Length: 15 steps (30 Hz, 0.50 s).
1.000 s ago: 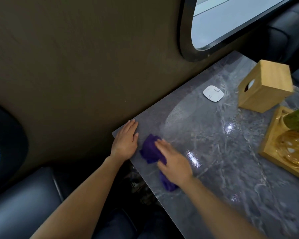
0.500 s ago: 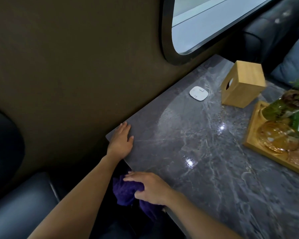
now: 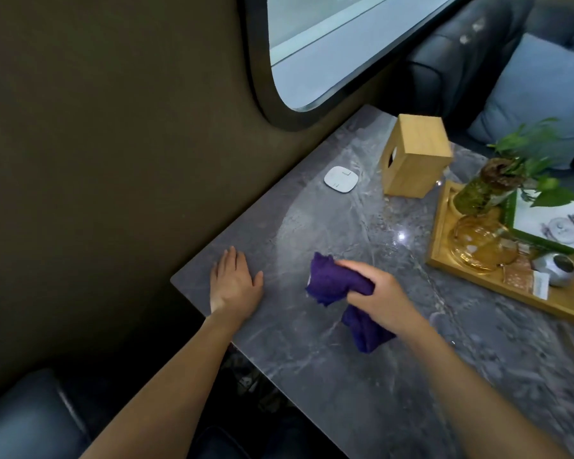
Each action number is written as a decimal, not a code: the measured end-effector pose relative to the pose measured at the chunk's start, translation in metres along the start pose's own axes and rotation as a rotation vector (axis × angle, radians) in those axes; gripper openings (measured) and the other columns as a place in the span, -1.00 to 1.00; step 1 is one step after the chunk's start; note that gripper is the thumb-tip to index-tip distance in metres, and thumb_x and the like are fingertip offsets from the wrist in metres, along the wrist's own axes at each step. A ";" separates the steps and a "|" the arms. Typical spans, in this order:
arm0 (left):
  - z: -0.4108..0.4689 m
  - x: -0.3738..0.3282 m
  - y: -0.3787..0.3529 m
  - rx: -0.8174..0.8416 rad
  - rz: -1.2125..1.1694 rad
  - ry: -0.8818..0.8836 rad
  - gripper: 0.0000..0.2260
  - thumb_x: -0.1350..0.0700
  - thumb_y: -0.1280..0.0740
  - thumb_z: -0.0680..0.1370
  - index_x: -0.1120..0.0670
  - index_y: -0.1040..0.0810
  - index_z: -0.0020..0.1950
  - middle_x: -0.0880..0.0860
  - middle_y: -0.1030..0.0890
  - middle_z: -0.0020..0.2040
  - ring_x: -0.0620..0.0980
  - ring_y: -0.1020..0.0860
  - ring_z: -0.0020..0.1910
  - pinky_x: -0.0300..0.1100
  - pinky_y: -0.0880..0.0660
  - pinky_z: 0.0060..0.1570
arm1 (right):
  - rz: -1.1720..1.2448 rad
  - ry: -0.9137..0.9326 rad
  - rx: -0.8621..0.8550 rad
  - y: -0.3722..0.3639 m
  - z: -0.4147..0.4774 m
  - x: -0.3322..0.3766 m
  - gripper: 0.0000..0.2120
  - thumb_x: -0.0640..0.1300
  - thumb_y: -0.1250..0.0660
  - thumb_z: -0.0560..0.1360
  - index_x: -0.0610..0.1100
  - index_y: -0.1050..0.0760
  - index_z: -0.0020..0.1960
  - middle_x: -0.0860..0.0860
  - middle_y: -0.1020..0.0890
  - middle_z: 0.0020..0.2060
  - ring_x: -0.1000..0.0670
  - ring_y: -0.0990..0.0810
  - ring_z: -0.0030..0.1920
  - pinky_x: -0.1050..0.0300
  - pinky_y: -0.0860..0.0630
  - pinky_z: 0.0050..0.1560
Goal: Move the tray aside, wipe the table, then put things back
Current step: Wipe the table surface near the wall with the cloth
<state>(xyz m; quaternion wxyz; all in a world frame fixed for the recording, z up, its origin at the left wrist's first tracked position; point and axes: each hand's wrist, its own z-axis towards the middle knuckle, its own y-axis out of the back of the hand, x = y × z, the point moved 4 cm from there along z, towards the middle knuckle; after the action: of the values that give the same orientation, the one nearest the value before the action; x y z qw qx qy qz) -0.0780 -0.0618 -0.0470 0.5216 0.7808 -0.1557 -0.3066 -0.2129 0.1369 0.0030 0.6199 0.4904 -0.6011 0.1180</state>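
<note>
My right hand [image 3: 380, 294] grips a bunched purple cloth [image 3: 337, 286] on the grey marble table [image 3: 328, 366], near its middle. My left hand [image 3: 234, 284] lies flat and open on the table's near left corner, apart from the cloth. The wooden tray [image 3: 478, 279] sits at the right side of the table. It carries an amber glass teapot [image 3: 476, 243], a plant in a glass vase [image 3: 486, 188], a green-edged card [image 3: 550, 221] and a small silver pot [image 3: 559, 268].
A wooden tissue box [image 3: 415, 160] stands at the back of the table beside the tray. A small white square device [image 3: 341, 179] lies near the wall. Dark seats and a blue cushion [image 3: 537, 91] lie beyond; a brown wall with a window runs along the left.
My right hand has brought the purple cloth from below the table's near edge back up onto the tabletop, toward the middle. My left hand stays flat at the corner.
</note>
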 end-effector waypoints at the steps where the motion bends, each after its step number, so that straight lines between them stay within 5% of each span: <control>1: -0.001 -0.009 -0.003 -0.007 0.004 -0.009 -0.45 -0.06 -0.09 0.58 0.15 -0.06 0.49 0.16 -0.05 0.54 0.09 0.02 0.53 0.03 0.05 0.51 | -0.012 -0.018 -0.048 0.013 -0.005 -0.007 -0.45 -0.40 -0.32 0.30 -0.04 -0.49 0.23 0.06 -0.58 0.09 0.22 -0.51 0.05 0.64 -0.32 0.01; 6: -0.007 -0.075 -0.016 0.001 -0.012 -0.194 -0.49 -0.02 -0.14 0.57 0.16 -0.15 0.46 0.14 -0.15 0.52 0.10 -0.11 0.49 0.00 -0.07 0.46 | 0.000 -0.133 -0.288 0.075 -0.045 -0.046 -0.45 -0.43 -0.33 0.33 -0.03 -0.49 0.24 0.03 -0.57 0.12 0.05 -0.53 0.08 0.59 -0.36 -0.01; 10: -0.023 -0.148 -0.035 0.055 -0.097 -0.440 -0.51 -0.04 -0.20 0.53 0.16 -0.29 0.39 0.19 -0.43 0.35 0.15 -0.39 0.33 -0.02 -0.28 0.34 | -0.009 -0.254 -0.367 0.110 -0.088 -0.079 -0.44 -0.40 -0.34 0.35 -0.05 -0.45 0.29 0.02 -0.53 0.17 0.02 -0.51 0.12 0.22 -0.37 0.12; 15: -0.077 -0.240 -0.066 0.300 -0.195 -0.867 -0.41 -0.06 -0.26 0.46 0.07 -0.23 0.45 0.10 -0.35 0.43 0.04 -0.30 0.41 -0.13 -0.16 0.40 | -0.063 -0.356 -0.346 0.132 -0.132 -0.104 -0.43 -0.34 -0.36 0.35 -0.02 -0.41 0.31 0.13 -0.46 0.17 0.10 -0.45 0.17 0.28 -0.32 0.16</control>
<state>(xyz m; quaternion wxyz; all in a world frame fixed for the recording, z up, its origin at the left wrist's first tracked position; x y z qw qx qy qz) -0.2172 0.1551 -0.0104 0.2586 0.6586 -0.3276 -0.6262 -0.2526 0.3469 0.0023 0.5822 0.4086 -0.6965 -0.0945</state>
